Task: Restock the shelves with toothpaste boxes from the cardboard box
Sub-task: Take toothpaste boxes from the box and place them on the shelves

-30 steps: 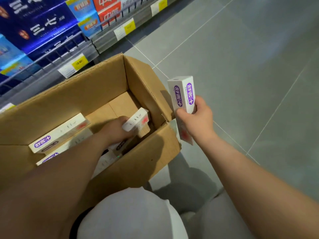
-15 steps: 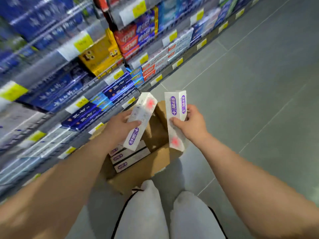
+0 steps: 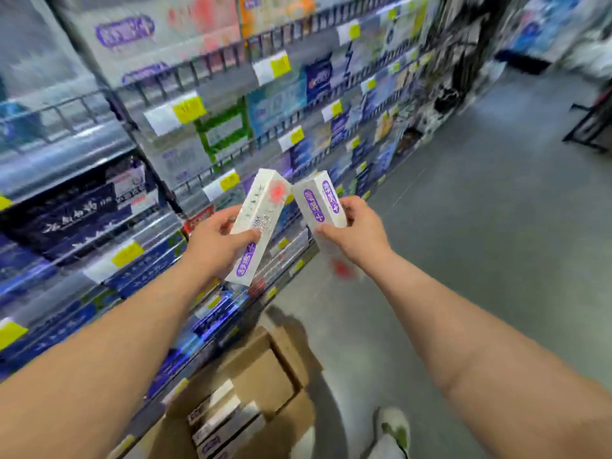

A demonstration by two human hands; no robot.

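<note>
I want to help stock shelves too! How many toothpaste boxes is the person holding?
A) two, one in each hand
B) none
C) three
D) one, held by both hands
A: the left hand grips one toothpaste box, and the right hand grips a second toothpaste box.

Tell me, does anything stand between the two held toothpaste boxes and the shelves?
Nothing visible does. The left hand grips the left toothpaste box, the right hand the right toothpaste box, in open air before the shelves. Wire rails line their fronts; blur hides any free slot.
</note>
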